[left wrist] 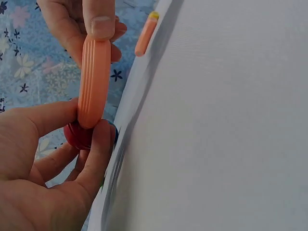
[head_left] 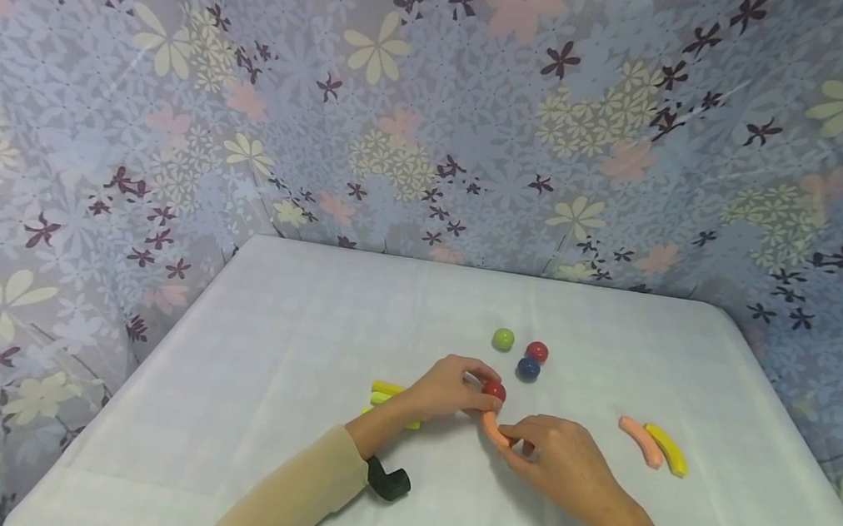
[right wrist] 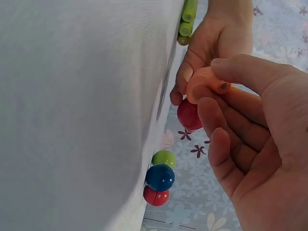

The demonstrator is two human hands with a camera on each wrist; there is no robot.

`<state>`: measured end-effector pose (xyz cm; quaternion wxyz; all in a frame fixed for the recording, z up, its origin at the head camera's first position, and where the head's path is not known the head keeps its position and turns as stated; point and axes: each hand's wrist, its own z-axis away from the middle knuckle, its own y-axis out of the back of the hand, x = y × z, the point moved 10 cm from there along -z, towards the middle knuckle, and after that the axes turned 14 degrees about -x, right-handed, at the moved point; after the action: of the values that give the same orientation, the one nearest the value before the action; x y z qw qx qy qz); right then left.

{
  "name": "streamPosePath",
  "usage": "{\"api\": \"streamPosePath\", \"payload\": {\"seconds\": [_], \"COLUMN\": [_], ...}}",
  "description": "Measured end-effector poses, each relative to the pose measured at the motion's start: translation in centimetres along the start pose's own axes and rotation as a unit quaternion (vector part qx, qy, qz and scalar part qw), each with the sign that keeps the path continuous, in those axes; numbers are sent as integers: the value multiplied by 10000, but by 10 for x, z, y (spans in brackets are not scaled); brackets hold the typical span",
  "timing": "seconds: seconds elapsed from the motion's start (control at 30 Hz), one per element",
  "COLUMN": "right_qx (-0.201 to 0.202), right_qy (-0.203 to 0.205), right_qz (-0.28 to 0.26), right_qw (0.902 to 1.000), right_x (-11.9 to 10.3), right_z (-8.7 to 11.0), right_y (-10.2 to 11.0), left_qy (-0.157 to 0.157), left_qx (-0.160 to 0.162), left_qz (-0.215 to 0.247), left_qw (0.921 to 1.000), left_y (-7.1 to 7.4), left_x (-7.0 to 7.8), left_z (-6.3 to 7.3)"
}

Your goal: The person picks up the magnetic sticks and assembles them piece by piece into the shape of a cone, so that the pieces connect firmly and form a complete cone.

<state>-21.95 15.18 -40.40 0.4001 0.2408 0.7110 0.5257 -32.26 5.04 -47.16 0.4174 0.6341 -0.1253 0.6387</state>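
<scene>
Right hand (head_left: 562,459) has an orange stick (left wrist: 95,82) pinched between thumb and fingers near one end, other fingers loosely curved. Left hand (head_left: 448,389) is curled round a red ball (head_left: 495,391), thumb and fingertips closed in on it. The stick is right between the two hands, held up off the cloth.

From the head camera its long axis runs on a slant: the far end points up-left at the red ball, the near end comes down-right into the right hand. From the left wrist it's close to vertical, lower end right against the ball. It's a short curved piece, kind of a pale orange, with grooves running lengthwise, and the right wrist shot shows a grey round spot on the near end. The ball is shiny.

Bit further out, past the hands, there's a lime green ball (head_left: 503,339), another red ball (head_left: 537,352) and a dark blue ball (head_left: 528,369), all bunched close. Off to the right a second orange stick (head_left: 641,441) and a yellow stick (head_left: 665,450) lie side by side, both slanting. Some yellow and green sticks (head_left: 386,388) are partly hidden behind the left forearm. White-covered table (head_left: 273,325), flowery fabric (head_left: 433,130) behind it.
</scene>
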Motion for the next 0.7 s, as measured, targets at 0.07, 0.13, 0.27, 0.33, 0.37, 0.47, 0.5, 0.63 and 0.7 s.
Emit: {"api": "streamPosePath", "payload": {"seconds": [0.07,0.13,0.27,0.33,0.37,0.47,0.5,0.63,0.7], "right_qx": [14,37,-104,-219,-274,-433,-465,-572,-573], "right_qy": [-26,-72,-260,-389,-451,-603,-630,-671,-702], "right_qz": [-179,-424,-1124,-1430,-1529,-1640,-1620,-1417,-1297], "right_qw": [9998,9991,9933,9887,9868,9837,9837,9860,9874], "right_x": [2,5,12,16,17,20,20,20,21], "right_z": [0,1,0,0,0,0,0,0,1], "right_y": [-1,-2,-7,-11,-12,-15,-15,-14,-11], "left_qy": [38,71,155,172,181,185,190,167,124], "left_qx": [8,22,99,155,168,173,168,166,133], "left_qz": [39,144,280,251,225,200,218,274,255], "left_qw": [10000,9999,9994,9994,9994,9995,9994,9993,9995], "left_y": [-2,-2,-1,0,0,-1,-1,1,2], "left_x": [-1,-1,-2,-3,-3,-4,-5,-5,-4], "left_z": [0,1,3,4,4,4,4,3,2]}}
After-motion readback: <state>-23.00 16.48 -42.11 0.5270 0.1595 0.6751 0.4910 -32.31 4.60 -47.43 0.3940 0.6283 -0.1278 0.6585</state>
